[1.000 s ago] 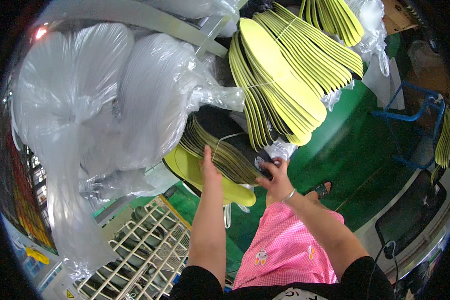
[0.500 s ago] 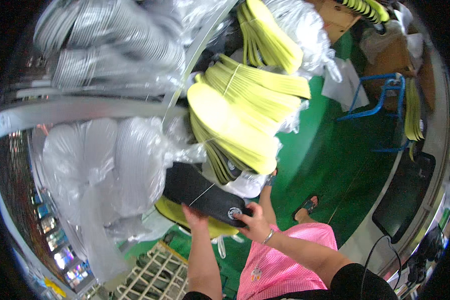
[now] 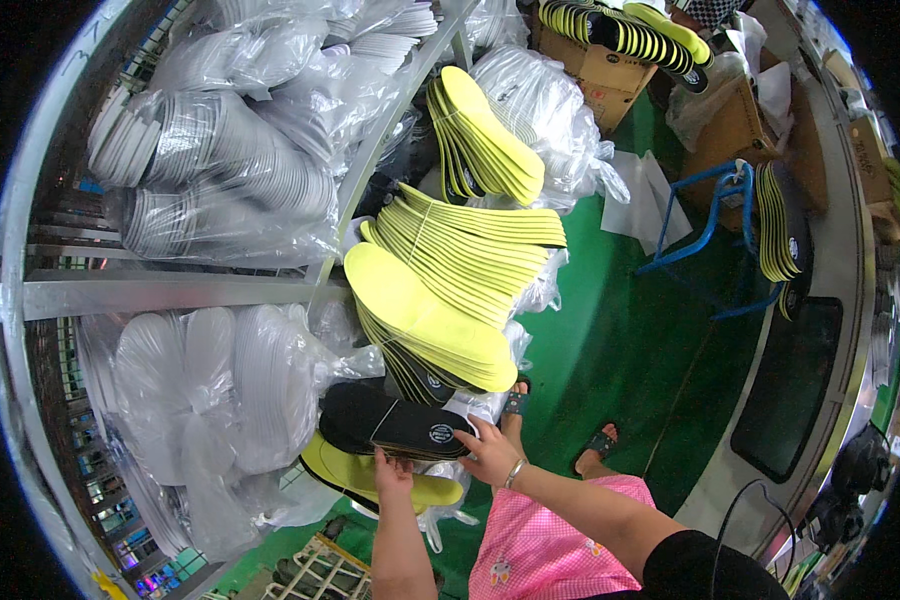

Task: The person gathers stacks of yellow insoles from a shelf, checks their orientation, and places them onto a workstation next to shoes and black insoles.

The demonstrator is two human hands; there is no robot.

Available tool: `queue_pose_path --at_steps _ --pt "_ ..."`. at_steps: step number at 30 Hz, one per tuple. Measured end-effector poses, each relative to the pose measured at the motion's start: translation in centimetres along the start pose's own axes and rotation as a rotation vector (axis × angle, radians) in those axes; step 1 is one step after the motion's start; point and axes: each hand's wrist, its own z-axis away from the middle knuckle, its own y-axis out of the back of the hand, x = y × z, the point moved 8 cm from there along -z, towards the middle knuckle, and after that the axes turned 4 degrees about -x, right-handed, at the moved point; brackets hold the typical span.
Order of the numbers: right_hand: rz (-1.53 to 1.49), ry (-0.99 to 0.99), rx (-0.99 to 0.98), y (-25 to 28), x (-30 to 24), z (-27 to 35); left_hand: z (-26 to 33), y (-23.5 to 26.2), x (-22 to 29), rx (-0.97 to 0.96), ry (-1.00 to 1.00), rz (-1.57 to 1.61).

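Observation:
A tied bundle of insoles lies black side up, with a pale round mark near its right end. My left hand grips its near edge, fingers curled beneath or behind it and partly hidden. Around the right end my right hand is closed, thumb and fingers on the edge. Just under this bundle, yellow-green insoles stick out on the near side. Beyond it rests a large stack of yellow-green insoles bound with string, and farther off another tied bundle.
At left, a metal rack carries grey-white insoles in clear plastic bags. A blue metal stand and an open cardboard box are on the right by a pale machine or bench. A white-barred crate sits low in front.
The black insole bundle has turned slightly, so its layered near edge shows more. Both hands keep hold of it. My head view has shifted, placing the rack and stacks lower and leftward.

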Motion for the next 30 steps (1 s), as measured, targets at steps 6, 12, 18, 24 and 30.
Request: queue_pose_path --at_steps 6,12,18,24,30 --pt "-0.076 -0.167 0.006 0.9 4.5 4.1 2.6 -1.3 -0.4 0.015 -0.004 0.033" --pt "-0.045 -0.363 -0.039 3.8 8.5 8.5 2.7 2.9 1.8 0.339 -0.345 -0.423" --pt "-0.04 -0.47 -0.021 4.7 11.7 11.7 12.7 1.3 6.9 1.014 -0.465 -1.076" --pt "0.301 -0.077 -0.04 -0.4 16.3 15.4 1.0 12.7 3.0 0.606 -0.14 -0.607" --pt "-0.062 -0.577 -0.23 -0.4 18.2 17.6 3.9 12.8 3.6 0.815 0.068 -0.565"
